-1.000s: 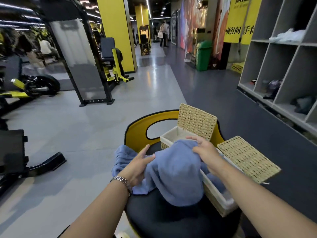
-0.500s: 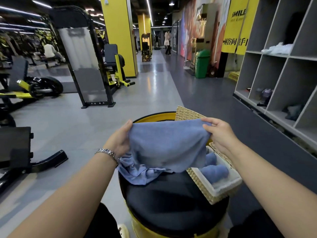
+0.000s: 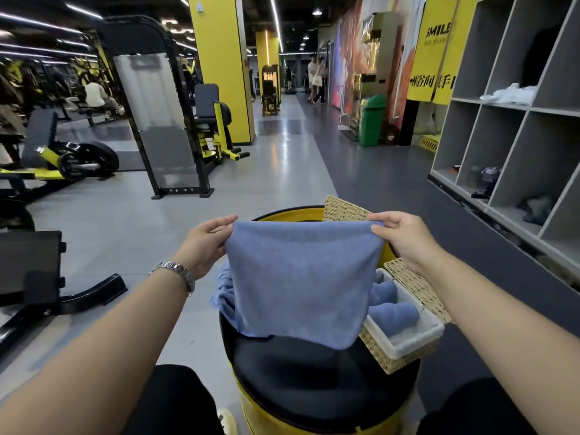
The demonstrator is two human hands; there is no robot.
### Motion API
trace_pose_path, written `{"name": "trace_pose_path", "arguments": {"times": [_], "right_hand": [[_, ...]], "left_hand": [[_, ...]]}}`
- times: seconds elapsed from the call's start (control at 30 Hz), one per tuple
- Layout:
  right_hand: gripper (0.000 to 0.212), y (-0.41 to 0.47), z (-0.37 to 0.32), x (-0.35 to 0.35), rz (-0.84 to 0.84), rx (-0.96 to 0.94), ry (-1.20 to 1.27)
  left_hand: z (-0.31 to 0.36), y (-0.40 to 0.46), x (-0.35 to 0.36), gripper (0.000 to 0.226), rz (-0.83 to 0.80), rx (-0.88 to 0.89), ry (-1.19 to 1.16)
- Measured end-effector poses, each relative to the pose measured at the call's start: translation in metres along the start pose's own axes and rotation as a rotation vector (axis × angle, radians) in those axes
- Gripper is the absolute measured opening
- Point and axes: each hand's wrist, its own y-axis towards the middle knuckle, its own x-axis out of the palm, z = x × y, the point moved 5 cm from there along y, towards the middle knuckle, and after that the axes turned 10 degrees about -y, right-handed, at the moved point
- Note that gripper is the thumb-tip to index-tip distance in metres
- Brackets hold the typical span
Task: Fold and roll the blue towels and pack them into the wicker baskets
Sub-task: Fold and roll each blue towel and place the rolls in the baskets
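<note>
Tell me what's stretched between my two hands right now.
A blue towel, pinched at its top corners by the left hand and right hand, hanging flat in the head view.

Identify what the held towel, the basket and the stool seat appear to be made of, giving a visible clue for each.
Held towel: soft blue knit or terry cloth; it drapes limply. Basket: woven straw-like fibre, white fabric lining. Stool seat: matte black padding, possibly fabric.
</note>
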Motion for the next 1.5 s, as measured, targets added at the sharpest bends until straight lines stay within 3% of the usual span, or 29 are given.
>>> {"name": "trace_pose_path", "arguments": {"times": [0.2, 0.3, 0.4, 0.5, 0.6, 0.8, 0.93, 1.27, 1.5], "right_hand": [[0.012, -0.001, -0.008, -0.006, 0.086, -0.021, -0.037], [0.015, -0.001, -0.014, -0.008, 0.120, -0.042, -0.026], [0.022, 0.001, -0.015, -0.013, 0.118, -0.037, -0.020], [0.036, 0.003, -0.016, -0.015, 0.001, -0.048, -0.048], [0.040, -0.003, -0.025, -0.015, -0.099, -0.094, -0.125], [0.005, -0.012, -0.047, -0.022, 0.094, -0.231, -0.466], [0.010, -0.016, -0.047, -0.019, 0.074, -0.266, -0.603], [0.005, -0.052, -0.040, -0.026, 0.004, -0.227, -0.423], [0.007, -0.097, -0.054, -0.042, -0.131, -0.212, -0.395]], "left_hand": [[0.019, -0.006, -0.002, 0.012, 0.023, 0.183, 0.449], [0.028, -0.004, -0.001, 0.010, 0.030, 0.191, 0.559], [0.031, -0.004, 0.002, 0.012, 0.016, 0.103, 0.334], [0.036, -0.007, 0.004, 0.017, -0.066, 0.008, 0.035], [0.046, -0.009, -0.003, 0.023, -0.021, 0.109, 0.351], [0.063, -0.016, 0.003, 0.007, 0.042, 0.379, 0.760], [0.064, -0.023, 0.002, 0.013, 0.060, 0.458, 0.991], [0.050, -0.061, -0.007, 0.014, 0.006, 0.419, 0.949], [0.056, -0.112, -0.015, 0.014, -0.138, 0.400, 0.877]]}}
